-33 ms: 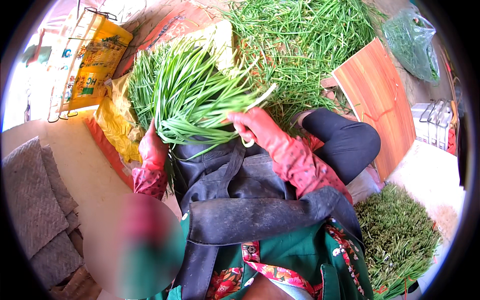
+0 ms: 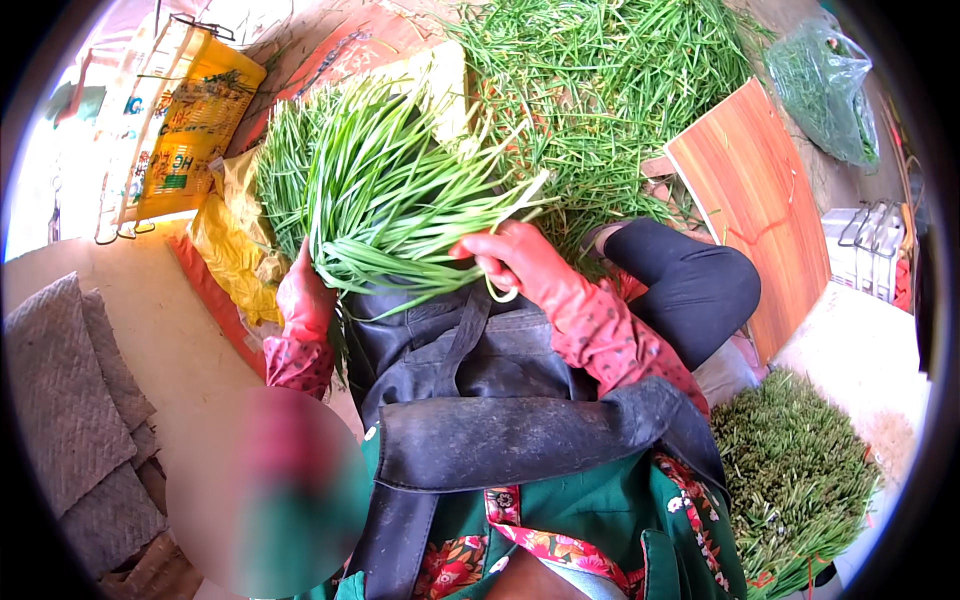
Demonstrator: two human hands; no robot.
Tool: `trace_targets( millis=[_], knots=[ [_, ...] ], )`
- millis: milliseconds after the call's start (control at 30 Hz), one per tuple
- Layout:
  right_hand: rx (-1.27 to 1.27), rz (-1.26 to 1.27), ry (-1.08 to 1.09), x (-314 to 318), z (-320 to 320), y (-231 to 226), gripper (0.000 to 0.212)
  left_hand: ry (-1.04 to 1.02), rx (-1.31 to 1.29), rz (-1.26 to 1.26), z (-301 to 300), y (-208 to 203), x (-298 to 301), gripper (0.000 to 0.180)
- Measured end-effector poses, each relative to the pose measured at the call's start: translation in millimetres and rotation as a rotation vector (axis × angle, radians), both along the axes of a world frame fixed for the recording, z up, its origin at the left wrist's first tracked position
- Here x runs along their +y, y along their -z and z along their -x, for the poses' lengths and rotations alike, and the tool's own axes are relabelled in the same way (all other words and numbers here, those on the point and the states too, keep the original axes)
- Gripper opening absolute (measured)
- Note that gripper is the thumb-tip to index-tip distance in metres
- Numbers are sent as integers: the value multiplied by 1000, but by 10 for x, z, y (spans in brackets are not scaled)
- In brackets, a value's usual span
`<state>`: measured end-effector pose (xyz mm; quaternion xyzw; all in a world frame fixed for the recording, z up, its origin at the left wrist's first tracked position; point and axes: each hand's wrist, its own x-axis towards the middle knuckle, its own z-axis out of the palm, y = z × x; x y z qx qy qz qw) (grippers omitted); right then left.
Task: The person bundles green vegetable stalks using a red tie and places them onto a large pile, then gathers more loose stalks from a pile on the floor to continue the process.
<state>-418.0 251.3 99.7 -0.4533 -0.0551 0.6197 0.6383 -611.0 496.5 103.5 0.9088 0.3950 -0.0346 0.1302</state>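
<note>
— Chives, a whole bunch (image 2: 385,195) of them, fanned out above the lap at about eleven o'clock from the middle of the view.

— And behind it?

— A big loose heap of the same greens (image 2: 600,90) spreads from twelve to one o'clock. At three o'clock a wood-grain board (image 2: 755,200) leans, and at five o'clock sits a trimmed pile of greens (image 2: 795,480).

— What about the hands?

— The left hand (image 2: 303,295), in a red glove, is closed around the bunch's lower stems at nine o'clock of the bunch. The right hand (image 2: 510,262) has its fingers curled, pinching a pale band (image 2: 500,290) looping by the stems at four o'clock of the bunch.

— Anything else?

— A yellow printed bag (image 2: 190,125) at ten o'clock.
</note>
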Motion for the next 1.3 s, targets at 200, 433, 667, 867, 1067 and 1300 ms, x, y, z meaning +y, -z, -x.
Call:
trace_targets(
  millis=[200, 433, 667, 867, 1067, 1300],
  knots=[
    [-218, 390, 472, -905, -495, 502, 17, 39, 71, -40, -74, 24, 76, 66],
    [-1190, 150, 184, -6, 120, 6, 19, 144, 161, -187, -313, -378, 213, 59],
    [-1532, 356, -216, 83, -23, 348, 16, 364, 258, -218, -899, -1077, 314, 57],
    [-1437, 502, -209, -447, -186, 156, 19, 247, 123, -215, -428, -639, 223, 70],
    [-1418, 103, 74, 219, 377, 512, 17, 139, 2, -229, -332, -226, -29, 69],
    [-1511, -112, 118, 164, 504, 106, 15, 104, 113, -185, -101, -58, 91, 74]
  ],
)
